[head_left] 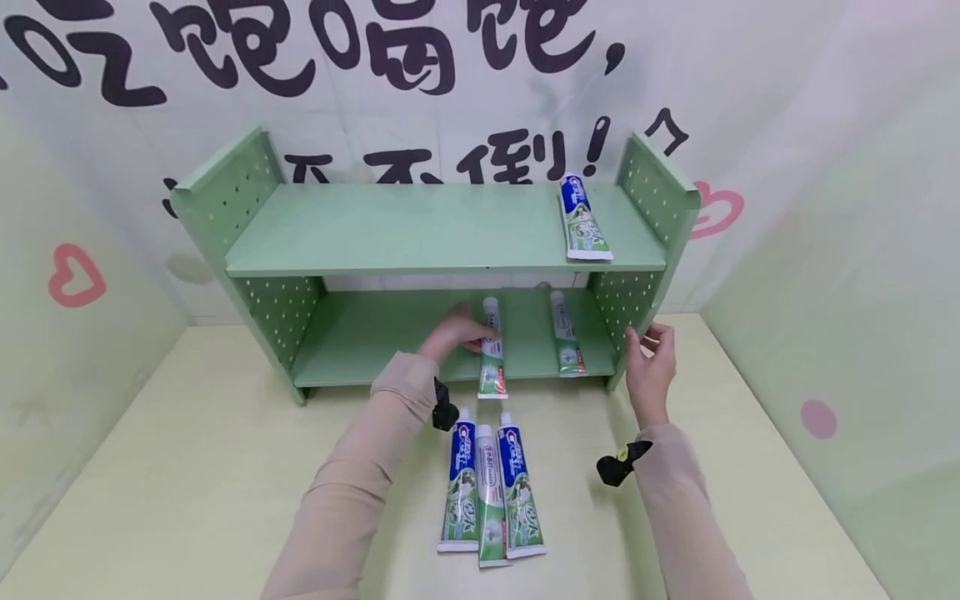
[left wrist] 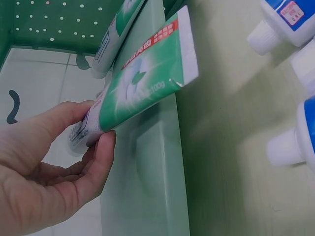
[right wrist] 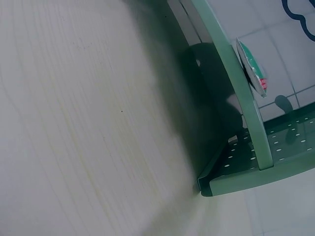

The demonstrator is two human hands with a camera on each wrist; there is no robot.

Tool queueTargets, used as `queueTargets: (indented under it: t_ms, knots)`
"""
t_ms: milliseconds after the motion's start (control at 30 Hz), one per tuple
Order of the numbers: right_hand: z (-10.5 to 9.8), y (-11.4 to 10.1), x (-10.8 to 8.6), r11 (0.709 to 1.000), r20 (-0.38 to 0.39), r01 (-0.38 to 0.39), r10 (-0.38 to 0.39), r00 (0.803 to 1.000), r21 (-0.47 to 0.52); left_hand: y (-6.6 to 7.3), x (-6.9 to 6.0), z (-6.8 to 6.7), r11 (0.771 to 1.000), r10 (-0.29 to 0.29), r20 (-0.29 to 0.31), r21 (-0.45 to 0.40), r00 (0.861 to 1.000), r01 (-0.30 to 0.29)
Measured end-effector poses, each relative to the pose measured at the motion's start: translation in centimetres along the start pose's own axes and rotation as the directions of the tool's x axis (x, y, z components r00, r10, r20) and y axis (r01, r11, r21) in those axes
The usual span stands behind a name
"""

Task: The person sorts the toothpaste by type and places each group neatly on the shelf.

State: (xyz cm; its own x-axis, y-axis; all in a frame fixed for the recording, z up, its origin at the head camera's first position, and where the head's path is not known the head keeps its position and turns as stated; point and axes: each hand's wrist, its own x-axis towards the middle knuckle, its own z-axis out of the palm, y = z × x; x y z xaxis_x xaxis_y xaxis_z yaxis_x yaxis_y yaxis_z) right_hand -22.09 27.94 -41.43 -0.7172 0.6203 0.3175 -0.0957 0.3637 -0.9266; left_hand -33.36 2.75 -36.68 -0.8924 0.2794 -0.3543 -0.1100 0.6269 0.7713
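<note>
My left hand (head_left: pixel 459 331) pinches a white-and-green toothpaste tube (head_left: pixel 492 367) near its cap half, between thumb and fingers. In the left wrist view the tube (left wrist: pixel 140 81) slants over the lower shelf's front edge, its flat crimped end outward. Another white-and-green tube (head_left: pixel 566 333) lies on the lower shelf to the right. At the green rack's (head_left: pixel 450 229) right side panel, my right hand (head_left: pixel 651 375) grips the front edge with thumb and bent fingers. That hand is out of sight in the right wrist view.
A blue-and-green toothpaste tube (head_left: pixel 583 218) lies on the upper shelf at the right. On the table (head_left: pixel 225 475) before the rack, two blue-and-green tubes (head_left: pixel 522 492) flank a white-and-green tube (head_left: pixel 491 500). Printed walls (head_left: pixel 825 250) enclose the table at the back and sides.
</note>
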Motion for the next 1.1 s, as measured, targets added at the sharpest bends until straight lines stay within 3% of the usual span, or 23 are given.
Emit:
queueTargets:
  t_ms: [333, 533, 867, 1100]
  knots:
    - [-0.2, -0.1, 0.0, 1.000, -0.004, 0.001, -0.001, 1.000, -0.003, 0.3, 0.6, -0.3, 0.999, 0.044, -0.063, 0.029, 0.997, -0.042]
    - [0.1, 0.0, -0.1, 1.000, 0.004, -0.002, 0.001, 1.000, 0.022, -0.4, 1.3, -0.5, 0.998, 0.062, -0.091, -0.007, 0.994, -0.063]
    - [0.2, 0.0, -0.3, 0.999, 0.008, -0.017, 0.017, 1.000, 0.034, -2.1, 2.4, 0.1, 0.996, 0.088, -0.148, 0.016, 0.985, -0.086]
    - [0.2, 0.1, 0.0, 0.999, -0.006, -0.003, 0.004, 1.000, 0.044, -2.4, 3.0, 0.4, 0.992, 0.122, -0.168, -0.015, 0.978, -0.126]
